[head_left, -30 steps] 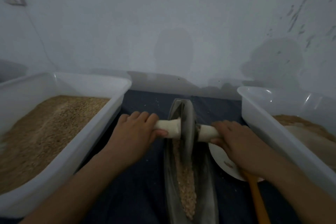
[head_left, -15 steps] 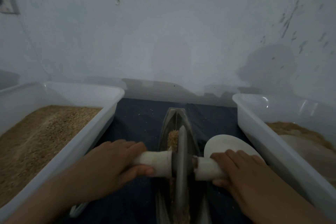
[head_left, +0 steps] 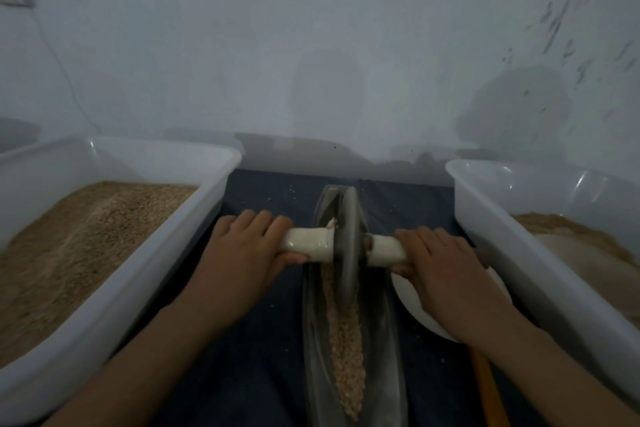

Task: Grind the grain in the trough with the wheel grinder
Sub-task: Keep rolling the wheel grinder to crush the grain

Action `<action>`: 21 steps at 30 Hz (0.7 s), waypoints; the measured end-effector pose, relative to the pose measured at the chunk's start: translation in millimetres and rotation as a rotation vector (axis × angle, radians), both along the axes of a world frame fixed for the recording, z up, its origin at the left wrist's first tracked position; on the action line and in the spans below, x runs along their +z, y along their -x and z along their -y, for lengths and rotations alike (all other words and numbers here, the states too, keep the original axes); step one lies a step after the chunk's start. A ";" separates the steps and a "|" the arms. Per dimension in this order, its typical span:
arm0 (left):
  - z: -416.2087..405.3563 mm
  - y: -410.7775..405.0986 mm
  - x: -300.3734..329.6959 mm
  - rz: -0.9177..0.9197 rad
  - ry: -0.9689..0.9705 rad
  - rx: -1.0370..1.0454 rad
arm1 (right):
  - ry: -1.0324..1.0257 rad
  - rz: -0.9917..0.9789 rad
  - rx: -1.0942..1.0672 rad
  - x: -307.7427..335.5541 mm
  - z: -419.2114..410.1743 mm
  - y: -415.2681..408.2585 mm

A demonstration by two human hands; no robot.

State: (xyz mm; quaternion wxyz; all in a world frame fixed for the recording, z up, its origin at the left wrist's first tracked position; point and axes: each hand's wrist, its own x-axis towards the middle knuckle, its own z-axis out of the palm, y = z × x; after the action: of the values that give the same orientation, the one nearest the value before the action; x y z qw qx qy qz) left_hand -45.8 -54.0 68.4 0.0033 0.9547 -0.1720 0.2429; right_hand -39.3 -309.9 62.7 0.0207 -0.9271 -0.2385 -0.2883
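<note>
Head view. Dark blue cloth [head_left: 256, 350] spread under everything, a few stray grains scattered on it; pale blue-grey wall [head_left: 311, 45] behind, scuffed at the right. White plastic tub [head_left: 145, 274] at the left, heaped with brown grain; second white tub [head_left: 540, 267] at the right with a lower brown heap. White plate [head_left: 412, 302] and an orange handle [head_left: 488, 388] between the trough and the right tub (mostly hidden by the right forearm).

Narrow metal trough [head_left: 391, 357] running away down the middle, grain [head_left: 346, 350] lying along its near half. Wheel grinder [head_left: 348, 243] standing upright on edge in the far half of the trough, white axle handles sticking out to both sides.

Left hand [head_left: 242, 253] wrapped over the left handle, fingers curled on top, thumb underneath. Right hand [head_left: 440, 263] gripping the right handle likewise, knuckles up. Both forearms stretched forward, level with each other.
</note>
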 end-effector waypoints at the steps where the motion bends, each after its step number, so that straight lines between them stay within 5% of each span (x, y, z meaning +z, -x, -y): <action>1: -3.2 3.5 1.2 -0.017 0.001 -0.038 | 0.016 -0.014 0.008 1.9 0.9 5.4; 10: -26.4 28.1 22.9 -0.334 0.060 -0.256 | 0.172 -0.423 0.040 24.2 14.8 44.3; 17: -2.3 8.0 3.7 -0.007 0.038 -0.057 | 0.089 -0.244 -0.039 12.1 5.7 6.1; 21: 3.9 -4.6 -2.6 -0.008 0.015 0.067 | 0.044 -0.019 -0.025 5.2 -3.7 -7.2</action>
State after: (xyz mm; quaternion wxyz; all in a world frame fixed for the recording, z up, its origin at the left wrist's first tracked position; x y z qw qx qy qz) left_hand -41.2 -57.9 65.8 0.0032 0.9609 -0.1380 0.2401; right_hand -32.1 -306.2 67.9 -0.0013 -0.9329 -0.2331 -0.2745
